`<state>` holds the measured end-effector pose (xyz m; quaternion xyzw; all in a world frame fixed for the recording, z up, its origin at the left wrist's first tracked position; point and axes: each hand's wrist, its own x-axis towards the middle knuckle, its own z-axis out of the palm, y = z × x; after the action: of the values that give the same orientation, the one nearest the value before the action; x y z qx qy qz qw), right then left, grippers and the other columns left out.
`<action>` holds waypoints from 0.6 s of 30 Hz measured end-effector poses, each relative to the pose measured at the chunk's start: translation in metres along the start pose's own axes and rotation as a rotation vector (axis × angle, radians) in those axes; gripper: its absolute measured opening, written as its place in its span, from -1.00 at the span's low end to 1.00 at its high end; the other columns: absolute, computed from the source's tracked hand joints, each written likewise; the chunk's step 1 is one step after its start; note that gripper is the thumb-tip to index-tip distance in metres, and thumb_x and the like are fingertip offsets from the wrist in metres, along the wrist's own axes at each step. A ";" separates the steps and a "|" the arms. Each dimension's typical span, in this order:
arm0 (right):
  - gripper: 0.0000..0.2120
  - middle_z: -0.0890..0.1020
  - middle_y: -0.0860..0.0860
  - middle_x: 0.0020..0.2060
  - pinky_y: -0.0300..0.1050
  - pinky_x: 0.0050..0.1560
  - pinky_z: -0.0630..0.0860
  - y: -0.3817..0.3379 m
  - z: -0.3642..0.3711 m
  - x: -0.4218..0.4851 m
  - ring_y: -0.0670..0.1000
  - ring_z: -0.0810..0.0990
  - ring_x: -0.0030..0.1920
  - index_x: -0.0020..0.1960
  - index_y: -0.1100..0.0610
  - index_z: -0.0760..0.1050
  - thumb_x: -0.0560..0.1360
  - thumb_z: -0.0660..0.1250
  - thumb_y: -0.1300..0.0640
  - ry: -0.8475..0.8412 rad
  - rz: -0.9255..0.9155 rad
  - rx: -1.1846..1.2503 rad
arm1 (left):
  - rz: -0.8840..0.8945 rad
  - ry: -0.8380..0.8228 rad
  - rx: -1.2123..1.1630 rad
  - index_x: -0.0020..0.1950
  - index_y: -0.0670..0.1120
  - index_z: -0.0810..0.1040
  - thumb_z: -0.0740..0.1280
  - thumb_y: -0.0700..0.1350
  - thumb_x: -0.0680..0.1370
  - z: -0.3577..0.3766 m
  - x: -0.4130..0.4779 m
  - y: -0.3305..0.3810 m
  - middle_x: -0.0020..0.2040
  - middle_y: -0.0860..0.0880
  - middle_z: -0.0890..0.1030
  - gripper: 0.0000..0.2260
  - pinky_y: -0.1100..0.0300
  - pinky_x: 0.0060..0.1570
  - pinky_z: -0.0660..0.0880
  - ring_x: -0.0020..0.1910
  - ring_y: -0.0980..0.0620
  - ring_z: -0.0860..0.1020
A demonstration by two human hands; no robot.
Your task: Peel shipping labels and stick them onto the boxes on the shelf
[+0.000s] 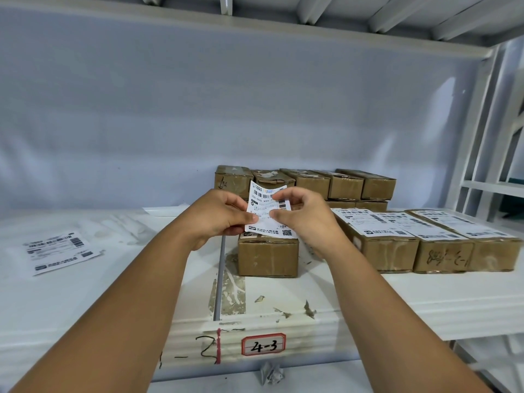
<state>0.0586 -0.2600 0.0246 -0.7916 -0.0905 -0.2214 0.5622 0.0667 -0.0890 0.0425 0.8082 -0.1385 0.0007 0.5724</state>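
Head view: at the left of the frame, spare labels (58, 252) lie flat on the white shelf (397, 293). At centre, the left hand (218, 219) pinches the left edge of a shipping label (263, 214) and the right hand (306, 219) pinches its right side, just above a cardboard box (268, 258). At right, labelled boxes (442, 242) sit side by side.

We see a white metal shelf (425, 296), its paint chipped near the front, with a red-bordered tag (263, 344) reading 4-3 on its lip. Pale bluish back panel (226, 109) behind. Ribbed upper shelf underside (340, 12) overhead. White uprights (482, 123) at right. Soft, even light.
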 end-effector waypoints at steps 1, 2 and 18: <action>-0.77 0.57 -0.04 -0.15 0.08 -0.01 0.61 0.000 0.000 0.000 0.04 0.63 -0.11 -0.03 0.01 0.60 0.39 0.47 0.27 0.000 -0.002 -0.003 | 0.002 -0.001 0.002 -0.02 -0.21 0.59 0.45 -0.23 0.44 0.000 0.000 0.000 -0.10 -0.08 0.69 -0.85 0.29 -0.22 0.60 -0.20 0.05 0.65; -0.76 0.57 -0.04 -0.15 0.08 -0.01 0.61 0.000 0.000 0.000 0.05 0.63 -0.10 -0.03 0.00 0.60 0.38 0.48 0.26 -0.001 -0.003 -0.006 | 0.005 -0.003 0.003 -0.03 -0.21 0.59 0.45 -0.23 0.44 0.000 -0.001 0.001 -0.10 -0.08 0.69 -0.86 0.30 -0.25 0.59 -0.21 0.06 0.65; -0.79 0.60 0.01 -0.06 0.08 -0.03 0.62 0.002 0.000 0.001 0.06 0.66 -0.08 -0.08 -0.01 0.60 0.39 0.47 0.27 -0.008 0.025 0.039 | 0.010 -0.024 0.015 -0.03 -0.19 0.58 0.45 -0.26 0.43 0.000 -0.002 0.002 -0.12 -0.07 0.70 -0.85 0.24 -0.13 0.61 -0.20 0.05 0.66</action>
<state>0.0605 -0.2609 0.0237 -0.7826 -0.0871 -0.2091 0.5799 0.0643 -0.0891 0.0438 0.8118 -0.1496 -0.0051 0.5645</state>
